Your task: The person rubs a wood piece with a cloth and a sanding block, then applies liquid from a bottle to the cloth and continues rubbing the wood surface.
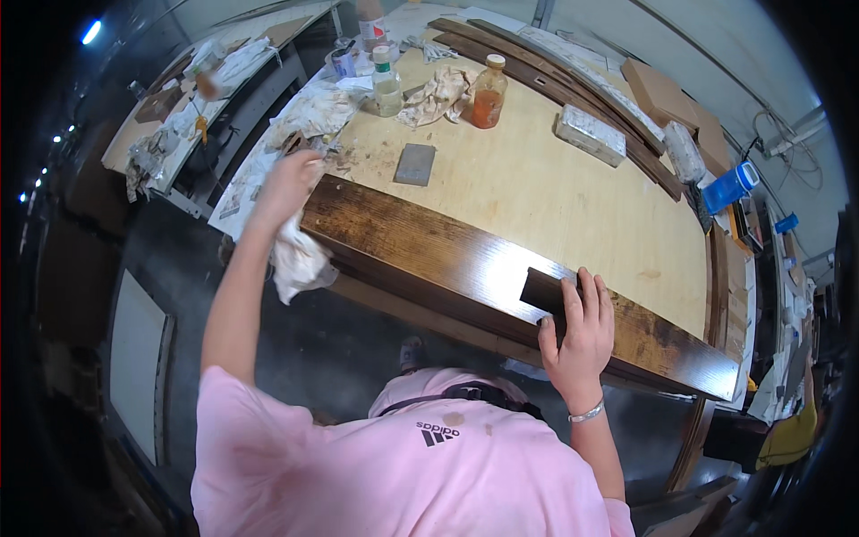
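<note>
A long, glossy dark-brown wooden board [420, 228] lies along the near edge of the table. At its left end is my left hand [288, 186], fingers curled together; what they hold, if anything, is hidden. Just below that hand a crumpled white cloth [301, 259] hangs over the edge; whether it is gripped I cannot tell. My right hand [582, 333] rests on the board toward its right part, fingers stretched out. Beside those fingers is a dark rectangle [542, 291], either a cut-out or a dark piece. A flat grey block [415, 165] lies beyond the board.
On the table [573, 215] stand a bottle of orange liquid [489, 93] and a clear green-capped bottle [386, 85], with a crumpled beige rag [438, 97] between them. A wrapped block [591, 134] lies near dark wooden strips [555, 85]. Farther right is a blue container [729, 188].
</note>
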Demonstrator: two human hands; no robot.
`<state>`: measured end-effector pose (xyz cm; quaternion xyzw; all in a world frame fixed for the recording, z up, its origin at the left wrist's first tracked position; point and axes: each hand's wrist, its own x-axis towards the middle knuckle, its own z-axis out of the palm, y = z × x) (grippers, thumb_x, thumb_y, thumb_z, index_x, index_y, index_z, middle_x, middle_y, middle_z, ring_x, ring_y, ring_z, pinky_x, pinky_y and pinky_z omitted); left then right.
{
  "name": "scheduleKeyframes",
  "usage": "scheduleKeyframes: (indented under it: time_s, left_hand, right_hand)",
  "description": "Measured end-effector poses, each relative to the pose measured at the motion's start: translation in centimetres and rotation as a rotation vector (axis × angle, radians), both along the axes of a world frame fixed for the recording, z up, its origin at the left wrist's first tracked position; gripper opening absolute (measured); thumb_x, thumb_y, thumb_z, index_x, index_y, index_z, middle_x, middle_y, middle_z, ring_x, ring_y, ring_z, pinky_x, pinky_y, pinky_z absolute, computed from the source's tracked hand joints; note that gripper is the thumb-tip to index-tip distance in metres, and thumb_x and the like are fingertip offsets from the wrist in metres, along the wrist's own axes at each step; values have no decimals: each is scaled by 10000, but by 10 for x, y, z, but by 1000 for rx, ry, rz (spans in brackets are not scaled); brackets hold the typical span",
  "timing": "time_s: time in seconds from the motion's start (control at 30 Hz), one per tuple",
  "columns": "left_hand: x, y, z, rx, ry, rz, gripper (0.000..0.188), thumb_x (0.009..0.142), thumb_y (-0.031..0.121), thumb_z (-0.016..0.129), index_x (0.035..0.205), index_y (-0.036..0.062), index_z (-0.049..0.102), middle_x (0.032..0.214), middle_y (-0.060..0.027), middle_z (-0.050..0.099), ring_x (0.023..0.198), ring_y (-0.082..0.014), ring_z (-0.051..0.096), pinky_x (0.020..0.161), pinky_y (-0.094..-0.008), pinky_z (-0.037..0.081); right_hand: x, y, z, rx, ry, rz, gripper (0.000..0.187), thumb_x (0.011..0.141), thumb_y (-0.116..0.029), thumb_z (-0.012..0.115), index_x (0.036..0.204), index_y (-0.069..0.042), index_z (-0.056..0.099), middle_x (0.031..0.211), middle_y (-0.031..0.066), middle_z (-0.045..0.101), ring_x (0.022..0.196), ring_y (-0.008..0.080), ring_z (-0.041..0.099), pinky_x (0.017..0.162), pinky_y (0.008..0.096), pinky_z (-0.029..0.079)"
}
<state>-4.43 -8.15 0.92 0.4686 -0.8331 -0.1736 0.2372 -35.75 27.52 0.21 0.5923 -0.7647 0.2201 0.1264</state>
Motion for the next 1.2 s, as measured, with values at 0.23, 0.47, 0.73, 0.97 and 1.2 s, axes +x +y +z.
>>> scheduleKeyframes:
  time_s: [0.23,0.47,0.73,0.97,1.2]
  left_hand:
    - [-8,-1,13,229,158,-115,218,846,132,737,992,-28,720,872,-93,712,773,-149,638,740,-328,508]
    - [-20,-8,29,421,-27,-115,171,846,110,729,937,-35,723,717,-27,635,664,-111,561,626,-303,445]
    - [-18,-6,42,502,-61,-137,185,836,69,702,972,-52,732,696,-11,603,612,-69,516,558,-255,390]
    - [-16,-7,43,547,-29,-140,203,825,71,699,984,-50,734,741,-20,632,650,-82,545,588,-256,415]
    - [-7,5,46,295,-36,-31,220,804,71,641,965,-56,721,753,-67,665,713,-131,614,669,-292,481]
  right_hand:
    - [-2,-1,-2,0,48,-13,496,818,-252,648,1254,-19,614,1400,222,531,1306,448,479,1073,542,394]
    - [-3,-3,-3,1,49,-22,490,814,-257,649,1246,-28,621,1397,215,535,1303,444,483,1064,540,401]
    - [-1,-5,-2,-22,48,-20,494,786,-247,656,1231,-34,636,1378,209,553,1286,443,501,1062,534,406]
    - [-2,-3,-4,-25,47,-39,504,773,-253,659,1229,-38,642,1373,217,557,1277,447,508,1050,533,415]
    - [-2,-9,1,-55,22,-12,497,758,-274,675,1200,-48,664,1329,225,580,1243,443,532,1046,520,424]
